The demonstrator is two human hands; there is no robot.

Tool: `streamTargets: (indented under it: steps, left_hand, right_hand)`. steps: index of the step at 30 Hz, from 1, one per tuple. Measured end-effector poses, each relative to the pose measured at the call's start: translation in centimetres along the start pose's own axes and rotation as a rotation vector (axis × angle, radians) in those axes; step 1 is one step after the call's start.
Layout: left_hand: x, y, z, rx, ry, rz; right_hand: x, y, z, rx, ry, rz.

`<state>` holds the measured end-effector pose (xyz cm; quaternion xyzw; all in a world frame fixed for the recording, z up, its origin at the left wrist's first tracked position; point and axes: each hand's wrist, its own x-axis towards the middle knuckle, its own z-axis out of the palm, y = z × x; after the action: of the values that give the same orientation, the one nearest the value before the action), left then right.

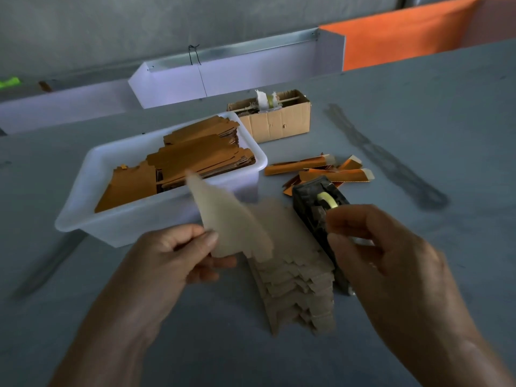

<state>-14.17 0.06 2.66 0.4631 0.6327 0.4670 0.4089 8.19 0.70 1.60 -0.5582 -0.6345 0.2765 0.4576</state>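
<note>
Early stage, by look: few taped orange sleeves (321,169) done at 1 o'clock. Thick stack of flat blanks (296,275) at 6 and full white tub (117,224) at 10 are left.

Left hand (178,255) pinches one blank (229,219): matte buff card, notched edge, blurred, raised at centre.

Right hand (377,247), 4 o'clock, fingers curled, pinches glossy tape strip (360,241) beside black dispenser (315,202).

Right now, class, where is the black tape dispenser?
Head view, right of centre: the tape dispenser stands just right of the stack of cardboard blanks, with the right hand at its near end and orange folded pieces behind it.
</note>
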Motion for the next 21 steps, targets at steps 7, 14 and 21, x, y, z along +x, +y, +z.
streamTargets:
  steps: [7, 14, 21]
  left_hand:
    - [-2.3, 0.9, -0.7, -0.195, -0.264, -0.011]
    - [-2.6, 0.8, -0.3, -0.154, -0.328, -0.056]
    - [-2.2, 0.0, 1.3, -0.204, -0.108, -0.042]
  right_hand:
    - [-0.8, -0.1, 1.2, 0.550, -0.365, 0.272]
    - [-0.3, 0.4, 2.0, 0.776, -0.418, 0.387]
    - [-0.6, 0.7, 2.3, 0.740, -0.287, 0.391]
